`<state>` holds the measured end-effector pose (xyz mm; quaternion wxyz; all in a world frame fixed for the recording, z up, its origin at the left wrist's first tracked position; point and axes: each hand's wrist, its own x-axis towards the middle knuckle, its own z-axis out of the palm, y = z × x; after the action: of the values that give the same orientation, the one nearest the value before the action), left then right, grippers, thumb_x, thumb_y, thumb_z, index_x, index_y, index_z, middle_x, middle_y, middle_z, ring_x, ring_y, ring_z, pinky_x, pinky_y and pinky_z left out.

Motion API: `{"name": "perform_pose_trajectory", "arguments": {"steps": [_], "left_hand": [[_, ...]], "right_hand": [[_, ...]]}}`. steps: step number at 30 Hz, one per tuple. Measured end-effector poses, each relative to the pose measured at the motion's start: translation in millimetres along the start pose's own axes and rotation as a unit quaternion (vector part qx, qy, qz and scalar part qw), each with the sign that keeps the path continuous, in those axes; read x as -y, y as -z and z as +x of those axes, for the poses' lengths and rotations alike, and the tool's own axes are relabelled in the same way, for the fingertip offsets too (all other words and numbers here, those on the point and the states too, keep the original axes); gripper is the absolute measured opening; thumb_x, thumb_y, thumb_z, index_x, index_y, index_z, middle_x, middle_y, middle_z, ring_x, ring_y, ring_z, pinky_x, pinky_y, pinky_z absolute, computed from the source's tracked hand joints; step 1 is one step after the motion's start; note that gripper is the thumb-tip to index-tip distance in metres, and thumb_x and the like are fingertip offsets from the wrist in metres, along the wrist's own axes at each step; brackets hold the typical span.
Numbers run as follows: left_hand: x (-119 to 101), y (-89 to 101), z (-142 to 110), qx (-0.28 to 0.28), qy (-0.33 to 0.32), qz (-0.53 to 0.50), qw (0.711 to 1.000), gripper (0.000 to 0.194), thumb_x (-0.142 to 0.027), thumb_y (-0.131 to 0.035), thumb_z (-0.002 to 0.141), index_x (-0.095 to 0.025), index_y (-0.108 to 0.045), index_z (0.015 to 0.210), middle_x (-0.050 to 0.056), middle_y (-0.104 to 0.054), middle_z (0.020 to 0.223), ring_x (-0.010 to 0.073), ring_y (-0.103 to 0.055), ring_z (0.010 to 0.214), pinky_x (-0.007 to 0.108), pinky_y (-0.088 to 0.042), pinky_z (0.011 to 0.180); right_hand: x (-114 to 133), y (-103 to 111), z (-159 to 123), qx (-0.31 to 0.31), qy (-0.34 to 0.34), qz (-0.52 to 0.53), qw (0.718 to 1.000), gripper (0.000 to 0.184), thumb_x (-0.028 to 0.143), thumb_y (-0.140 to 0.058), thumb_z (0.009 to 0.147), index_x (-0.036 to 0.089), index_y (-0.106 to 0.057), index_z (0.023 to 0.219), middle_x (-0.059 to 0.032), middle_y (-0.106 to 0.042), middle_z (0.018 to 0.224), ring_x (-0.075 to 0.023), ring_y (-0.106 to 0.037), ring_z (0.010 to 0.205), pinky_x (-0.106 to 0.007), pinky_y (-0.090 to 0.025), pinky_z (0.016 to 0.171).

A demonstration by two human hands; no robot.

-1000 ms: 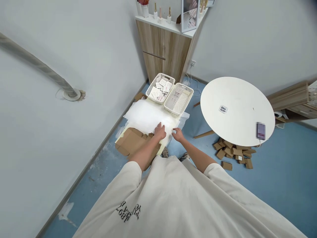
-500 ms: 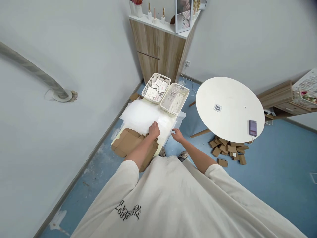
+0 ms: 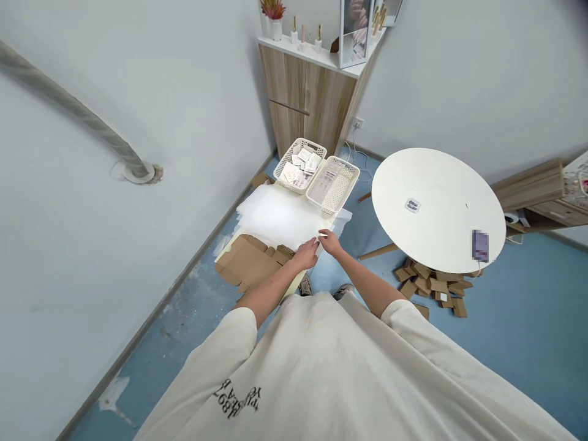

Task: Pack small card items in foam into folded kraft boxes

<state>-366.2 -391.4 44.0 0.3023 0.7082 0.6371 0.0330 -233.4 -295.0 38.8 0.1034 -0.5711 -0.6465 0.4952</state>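
Observation:
My left hand (image 3: pixel 307 253) and my right hand (image 3: pixel 329 242) meet at the near right edge of a stack of thin white sheets (image 3: pixel 275 211). The fingertips of both hands nearly touch. Each hand is closed in a pinch, and whatever lies between the fingers is too small to make out. Left of my left hand lies a flat, unfolded brown cardboard box (image 3: pixel 248 260), partly under my forearm. Behind the sheets stand a white basket with small white packets (image 3: pixel 294 173) and a second white basket with clear flat packs (image 3: pixel 327 177).
A round white table (image 3: pixel 436 184) to the right carries a small pale card (image 3: pixel 412 205) and a blurred device (image 3: pixel 480 246). Below it, folded brown boxes (image 3: pixel 429 285) are heaped on the blue floor. A wooden cabinet (image 3: pixel 312 92) stands behind the baskets, with a wall at left.
My left hand has moved right and toward me, off the middle of the near sheet edge, to my right hand. My right hand's fingers have drawn closer together. The view has shifted slightly.

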Motion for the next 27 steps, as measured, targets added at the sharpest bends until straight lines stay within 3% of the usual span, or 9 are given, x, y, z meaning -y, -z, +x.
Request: {"name": "perform_pose_trajectory", "arguments": {"steps": [3, 6, 11, 17, 24, 27], "left_hand": [[8.3, 4.4, 2.0, -0.019, 0.033, 0.022, 0.999, 0.051, -0.018, -0.046, 0.091, -0.016, -0.049, 0.142, 0.012, -0.033, 0.164, 0.0266, -0.036, 0.147, 0.042, -0.033, 0.118], [20.6, 11.9, 11.6, -0.034, 0.101, 0.047, 0.993, 0.048, -0.021, -0.046, 0.093, -0.016, -0.052, 0.140, 0.015, -0.031, 0.163, 0.0305, -0.031, 0.149, 0.046, -0.031, 0.119], [34.6, 15.3, 33.2, 0.063, 0.173, 0.048, 0.982, 0.057, -0.027, -0.052, 0.090, -0.017, -0.046, 0.145, 0.017, -0.020, 0.168, 0.0376, -0.028, 0.150, 0.053, -0.032, 0.116], [39.1, 9.9, 36.5, 0.081, 0.179, 0.044, 0.979, 0.067, -0.023, -0.047, 0.090, -0.014, -0.033, 0.155, 0.020, -0.024, 0.165, 0.0364, -0.033, 0.146, 0.050, -0.038, 0.112], [37.7, 6.2, 40.5, 0.110, 0.182, 0.058, 0.975, 0.068, -0.025, -0.050, 0.089, -0.017, -0.033, 0.155, 0.017, -0.013, 0.168, 0.0406, -0.026, 0.148, 0.052, -0.036, 0.112], [37.6, 4.4, 41.5, 0.103, 0.181, 0.057, 0.976, 0.070, -0.024, -0.049, 0.090, -0.016, -0.029, 0.156, 0.018, -0.018, 0.166, 0.0395, -0.026, 0.147, 0.052, -0.035, 0.113]], "right_hand": [[-11.7, 2.3, -2.3, 0.001, -0.023, -0.020, 1.000, 0.039, 0.022, -0.053, 0.089, 0.019, -0.064, 0.126, -0.0092, -0.065, 0.135, -0.0218, -0.066, 0.112, -0.034, -0.052, 0.099], [-19.9, 4.6, -5.3, 0.005, -0.039, -0.034, 0.999, 0.039, 0.022, -0.054, 0.090, 0.018, -0.065, 0.127, -0.0105, -0.065, 0.135, -0.0234, -0.066, 0.114, -0.034, -0.052, 0.097], [-24.5, 8.7, -11.7, 0.012, -0.048, -0.042, 0.998, 0.039, 0.021, -0.054, 0.091, 0.019, -0.065, 0.128, -0.0109, -0.063, 0.138, -0.0238, -0.065, 0.118, -0.033, -0.052, 0.098], [-28.4, 15.4, -14.8, 0.024, -0.061, -0.047, 0.997, 0.040, 0.023, -0.054, 0.094, 0.017, -0.063, 0.132, -0.0137, -0.059, 0.143, -0.0268, -0.061, 0.125, -0.037, -0.050, 0.103], [-31.1, 12.2, -12.2, 0.055, -0.041, -0.065, 0.996, 0.039, 0.026, -0.054, 0.096, 0.017, -0.063, 0.133, -0.0142, -0.062, 0.139, -0.0271, -0.061, 0.125, -0.039, -0.049, 0.104], [-32.1, 11.2, -12.3, 0.068, -0.035, -0.068, 0.995, 0.040, 0.029, -0.053, 0.097, 0.017, -0.063, 0.134, -0.0145, -0.062, 0.140, -0.0277, -0.060, 0.125, -0.038, -0.050, 0.102]]}}
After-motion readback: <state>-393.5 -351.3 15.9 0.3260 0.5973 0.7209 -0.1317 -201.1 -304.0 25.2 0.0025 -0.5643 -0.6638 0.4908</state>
